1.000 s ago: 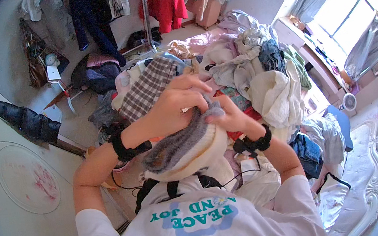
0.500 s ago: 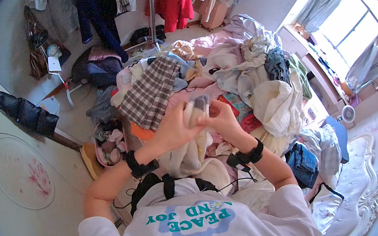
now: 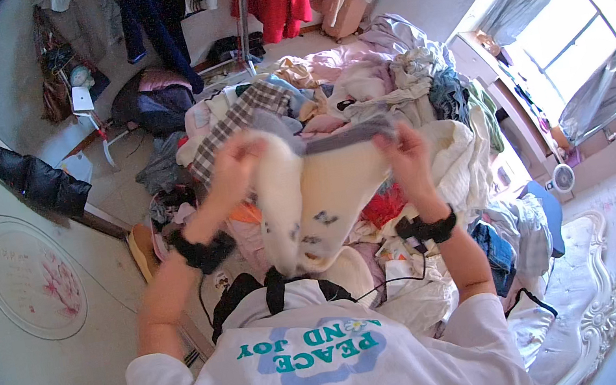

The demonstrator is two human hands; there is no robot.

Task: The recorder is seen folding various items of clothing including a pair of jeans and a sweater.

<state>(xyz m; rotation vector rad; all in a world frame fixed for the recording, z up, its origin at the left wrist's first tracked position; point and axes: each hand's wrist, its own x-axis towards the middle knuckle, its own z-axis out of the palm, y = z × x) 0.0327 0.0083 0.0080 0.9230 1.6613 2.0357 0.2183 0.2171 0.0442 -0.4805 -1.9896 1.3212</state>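
Note:
Stretched between my hands is a cream garment with a grey band along its top and small dark motifs lower down. It hangs in two leg-like parts, perhaps small trousers; the exact kind is unclear. My left hand pinches one top corner, slightly blurred. At the opposite corner my right hand grips the band with closed fingers. Behind the garment, a brown-and-white checked cloth lies on a big heap of clothes. Something red shows below the right part.
A white cabinet with a floral design stands at the left, a black puffy item along its edge. Clothes hang on a rack at the back. To the right are jeans, a white tufted headboard and a small fan.
My hands have moved apart, the left one leftward and the right one rightward. The garment, bunched between them before, is now spread out and hanging.

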